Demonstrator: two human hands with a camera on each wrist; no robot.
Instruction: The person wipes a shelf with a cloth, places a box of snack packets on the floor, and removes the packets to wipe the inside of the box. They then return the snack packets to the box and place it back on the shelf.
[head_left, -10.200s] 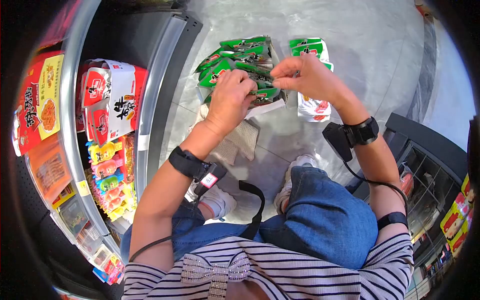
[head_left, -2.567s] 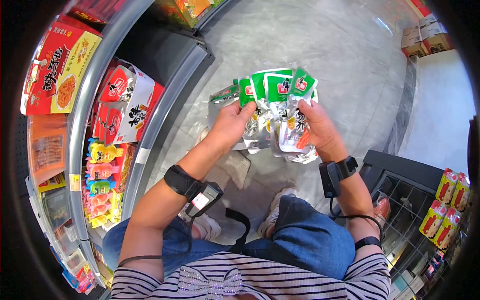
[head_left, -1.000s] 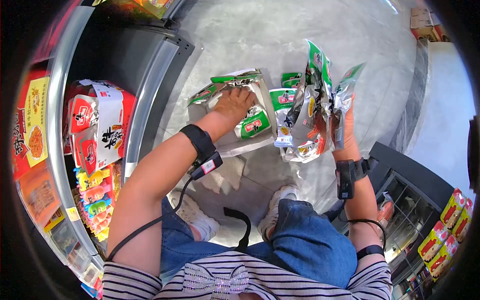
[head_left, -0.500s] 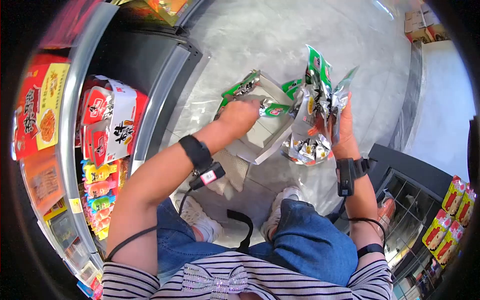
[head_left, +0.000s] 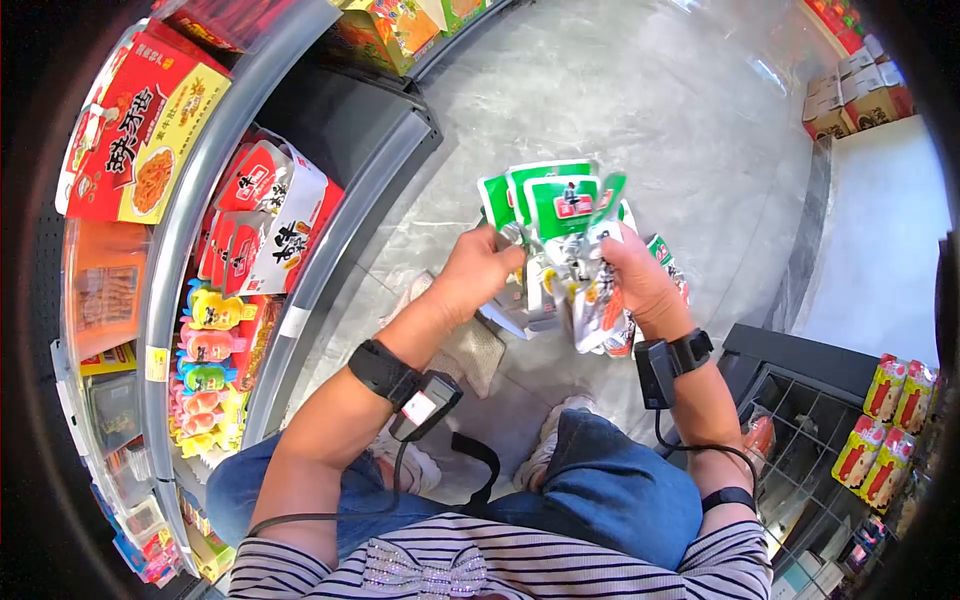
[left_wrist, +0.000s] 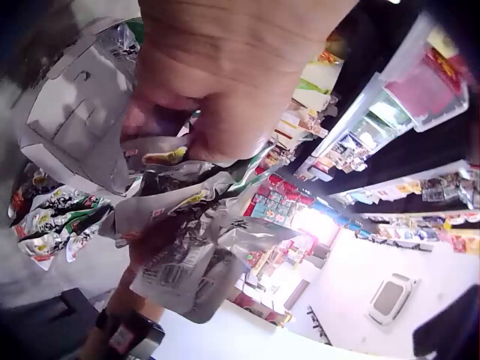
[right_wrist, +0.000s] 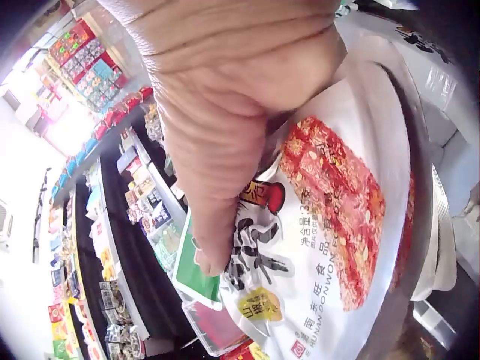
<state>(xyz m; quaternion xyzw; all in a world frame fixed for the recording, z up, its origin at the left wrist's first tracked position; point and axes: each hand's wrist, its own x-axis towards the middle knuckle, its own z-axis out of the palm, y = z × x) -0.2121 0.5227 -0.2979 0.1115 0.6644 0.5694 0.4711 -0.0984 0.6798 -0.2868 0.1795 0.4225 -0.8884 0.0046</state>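
Several green-and-silver snack packets [head_left: 562,205] stand upright as a fanned bunch between the two hands. My right hand [head_left: 645,280] grips them from the right, thumb across the front one; the right wrist view shows that thumb on a white packet front [right_wrist: 322,247] with a red food picture. My left hand [head_left: 475,270] pinches packets at the left side of the bunch, and the left wrist view shows silver packets [left_wrist: 202,247] below its fingers. An opened white carton [left_wrist: 75,127] lies beside the left hand, mostly hidden behind the hands in the head view.
More packets [left_wrist: 56,217] lie on the floor [head_left: 700,120] past the bunch. Shelving with a red-and-white snack box [head_left: 290,235] and bagged goods runs along the left. A wire rack [head_left: 810,440] stands at the lower right, cartons [head_left: 855,95] at the far right.
The left hand has come out of the carton and over to the bunch, where it now holds packets. The right hand's bunch has turned its printed fronts toward the head camera.
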